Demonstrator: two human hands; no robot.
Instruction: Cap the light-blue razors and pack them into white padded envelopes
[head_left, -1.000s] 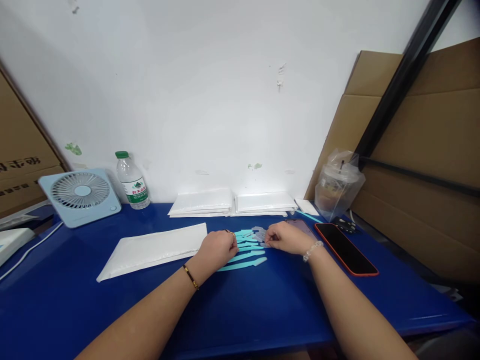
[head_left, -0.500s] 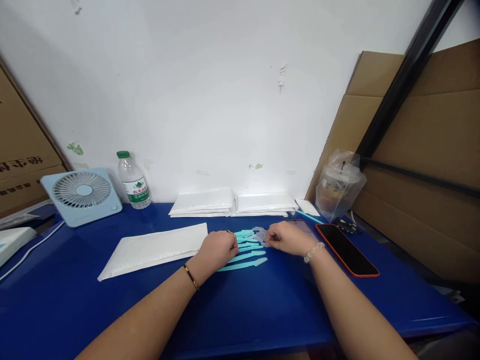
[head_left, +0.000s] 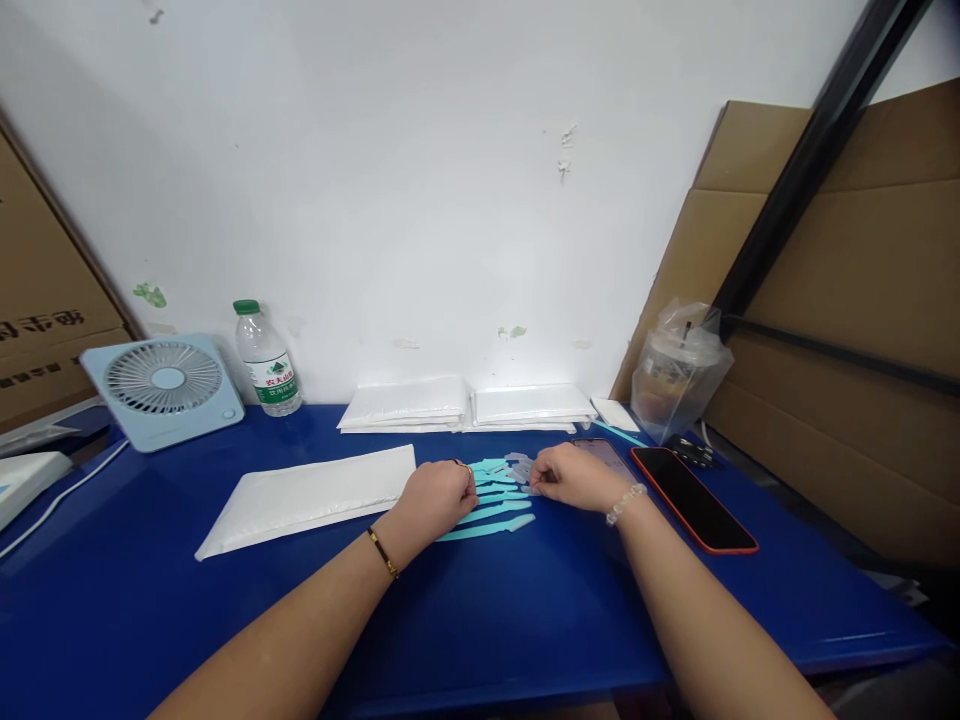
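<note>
From my remote station I'd use a light touch to avoid scattering: left hand (head_left: 435, 497) curled over turquoise sticks (head_left: 504, 525), right hand (head_left: 576, 476) pinched beside clear pieces (head_left: 517, 466) on the blue table (head_left: 480, 620), any grip hidden from me.

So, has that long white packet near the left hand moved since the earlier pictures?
No: the packet lies in the same place relative to the leftmost green wall patch.

Turquoise tools (head_left: 495, 526) partly behind left hand (head_left: 439, 495)
</note>
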